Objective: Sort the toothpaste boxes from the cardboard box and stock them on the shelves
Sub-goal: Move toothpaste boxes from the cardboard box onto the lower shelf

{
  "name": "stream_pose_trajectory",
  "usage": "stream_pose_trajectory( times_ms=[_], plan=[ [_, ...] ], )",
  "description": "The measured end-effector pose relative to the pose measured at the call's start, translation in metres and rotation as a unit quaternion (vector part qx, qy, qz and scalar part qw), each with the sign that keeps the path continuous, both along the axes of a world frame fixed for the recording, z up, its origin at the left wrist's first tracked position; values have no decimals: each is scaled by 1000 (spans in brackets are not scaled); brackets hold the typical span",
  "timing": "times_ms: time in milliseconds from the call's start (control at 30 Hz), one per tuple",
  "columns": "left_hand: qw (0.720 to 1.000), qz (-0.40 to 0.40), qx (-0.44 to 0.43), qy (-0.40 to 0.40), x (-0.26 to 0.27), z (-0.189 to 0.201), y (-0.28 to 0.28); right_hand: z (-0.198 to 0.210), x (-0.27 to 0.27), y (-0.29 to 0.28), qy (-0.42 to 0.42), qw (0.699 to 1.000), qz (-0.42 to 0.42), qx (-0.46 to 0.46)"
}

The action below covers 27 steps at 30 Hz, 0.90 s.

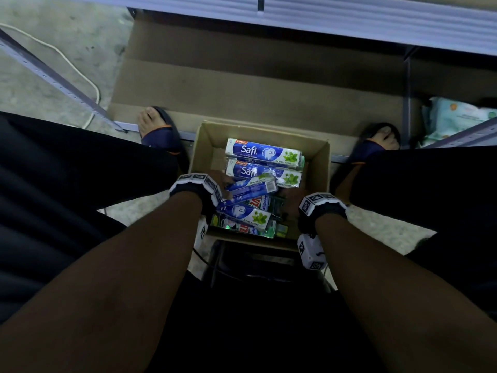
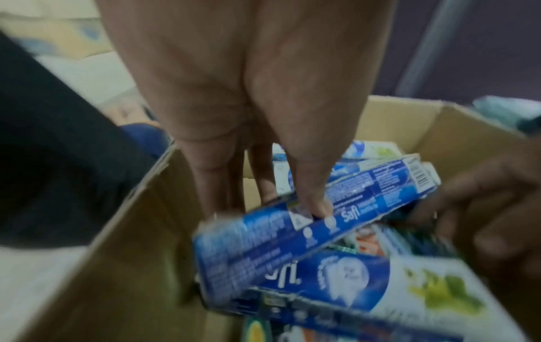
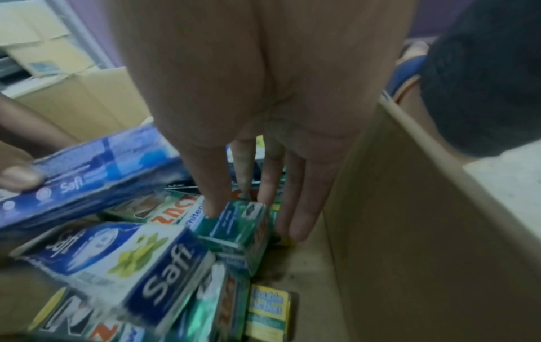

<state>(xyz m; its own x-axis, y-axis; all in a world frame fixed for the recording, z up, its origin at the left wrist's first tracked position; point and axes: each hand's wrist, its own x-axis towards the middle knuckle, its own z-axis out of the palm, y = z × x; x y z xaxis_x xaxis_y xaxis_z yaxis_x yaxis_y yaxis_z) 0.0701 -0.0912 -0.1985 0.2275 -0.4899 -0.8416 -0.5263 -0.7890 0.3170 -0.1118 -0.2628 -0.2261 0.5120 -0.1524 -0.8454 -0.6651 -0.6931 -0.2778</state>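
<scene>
1. The left hand [image 2: 263, 111] has its thumb on top of a blue Safi box [image 2: 316, 222] and its fingers [image 2: 210, 180] behind it, pinching it tilted above the pile in the carton [image 1: 320, 168].
2. The right hand [image 3: 263, 104] reaches into the carton's right side, fingers [image 3: 304, 208] straight and slightly apart; the thumb tip touches a green box [image 3: 237, 222], nothing gripped.
3. In the head view both hands are mostly hidden behind the wrist bands.
4. The carton holds more Safi boxes [image 1: 265, 152] at its far end, and green-and-red boxes beneath, their labels partly covered and blurred.
5. Beyond the carton lies the bottom shelf [image 1: 242, 84], lined with cardboard.
6. Right of the carton, a pale packet [image 1: 454, 117] sits cut off at the frame edge.
</scene>
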Motion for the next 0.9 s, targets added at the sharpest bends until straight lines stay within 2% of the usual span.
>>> stream_pose_trajectory(
  times_ms=[100,267,400,533,600,733,800,900],
  plan=[
    [1000,11,11,6,-2,4,-1,-2,4,1,24,1000,13,-13],
    [997,73,-9,-12,-8,10,1,-5,7,5,16,1000,25,-9],
    [992,123,-18,7,-10,12,-1,-6,12,8,5,1000,-16,11],
    [992,128,-4,4,-12,11,-1,-11,6,16,-6,997,-70,14],
    [992,122,-3,4,-12,10,0,-11,4,19,-7,997,-70,12],
    [990,139,-6,-1,-10,8,4,-6,2,17,-66,990,-125,25],
    [988,152,-6,0,-10,7,6,1,4,15,-48,992,-112,39],
    [988,156,-13,13,-12,5,6,11,12,13,4,998,-47,44]
  ],
)
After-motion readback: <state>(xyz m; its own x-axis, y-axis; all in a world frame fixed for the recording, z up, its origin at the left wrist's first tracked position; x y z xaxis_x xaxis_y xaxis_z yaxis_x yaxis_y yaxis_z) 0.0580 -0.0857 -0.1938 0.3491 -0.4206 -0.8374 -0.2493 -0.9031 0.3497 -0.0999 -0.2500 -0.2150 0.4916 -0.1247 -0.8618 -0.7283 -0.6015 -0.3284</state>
